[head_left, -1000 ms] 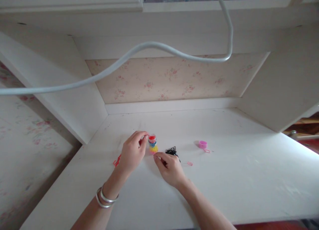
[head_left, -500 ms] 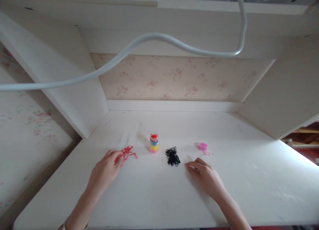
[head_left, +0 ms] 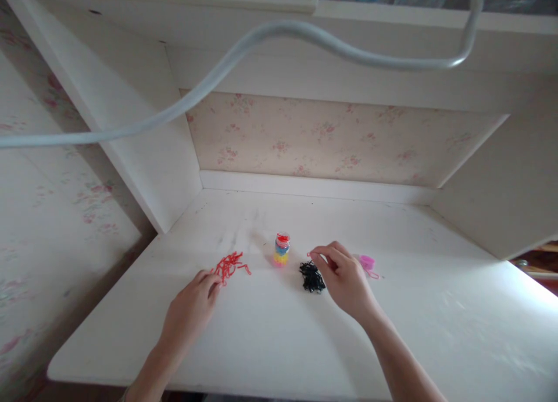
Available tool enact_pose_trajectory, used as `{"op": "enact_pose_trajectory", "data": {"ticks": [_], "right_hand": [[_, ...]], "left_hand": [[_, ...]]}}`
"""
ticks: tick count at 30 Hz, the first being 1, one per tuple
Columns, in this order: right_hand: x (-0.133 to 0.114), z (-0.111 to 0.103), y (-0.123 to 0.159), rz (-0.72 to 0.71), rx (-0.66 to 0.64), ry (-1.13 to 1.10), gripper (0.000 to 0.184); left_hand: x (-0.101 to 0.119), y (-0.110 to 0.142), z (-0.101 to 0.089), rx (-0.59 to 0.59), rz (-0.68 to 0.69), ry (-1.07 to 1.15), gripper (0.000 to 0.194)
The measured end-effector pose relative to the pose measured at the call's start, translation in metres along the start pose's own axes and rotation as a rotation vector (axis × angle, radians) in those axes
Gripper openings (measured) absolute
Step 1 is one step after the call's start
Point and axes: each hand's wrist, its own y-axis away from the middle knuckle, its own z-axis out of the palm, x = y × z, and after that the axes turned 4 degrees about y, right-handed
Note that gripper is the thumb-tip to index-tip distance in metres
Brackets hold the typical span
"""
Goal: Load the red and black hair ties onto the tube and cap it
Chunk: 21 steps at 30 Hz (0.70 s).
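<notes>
My left hand (head_left: 196,300) rests at the near left edge of a loose pile of red rubber bands (head_left: 229,266), its thumb and fingers closed on bands there. Between the thumb and index finger of my right hand (head_left: 346,277) is a small red rubber band (head_left: 309,254), raised above a heap of black rubber bands (head_left: 311,277). Between the two piles stands a small clear jar (head_left: 282,251) upright, layered with pink, yellow, blue and red bands; red ones show at its top. Behind my right hand lies a pink lid (head_left: 367,262) with a loop, partly hidden.
All of this is on a white desk (head_left: 261,338). White side panels (head_left: 135,146) and a flowered back wall (head_left: 279,137) enclose its far part. A pale cable (head_left: 279,30) runs across the upper view, below a shelf with plastic-wrapped things.
My right hand has lifted off the desk and moved left and away from me, bringing a red band over the black heap. My left hand has drawn back slightly on the red pile.
</notes>
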Motion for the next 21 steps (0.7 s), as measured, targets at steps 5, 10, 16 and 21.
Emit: {"op": "enact_pose_trajectory", "data": {"ticks": [5, 10, 16, 21], "right_hand": [[-0.023, 0.017, -0.046, -0.136, -0.06, -0.02, 0.023], [-0.019, 0.027, -0.067, -0.195, -0.156, 0.005, 0.02], [-0.019, 0.028, -0.072, -0.18, -0.217, 0.031, 0.02], [-0.019, 0.026, -0.072, -0.149, -0.176, 0.01, 0.019]], "left_hand": [[-0.004, 0.004, 0.005, 0.086, 0.028, 0.058, 0.019], [-0.01, 0.005, 0.012, 0.169, -0.019, 0.112, 0.018], [-0.012, 0.005, 0.016, 0.235, 0.032, 0.138, 0.02], [-0.008, 0.004, 0.012, 0.275, 0.085, 0.21, 0.022]]}}
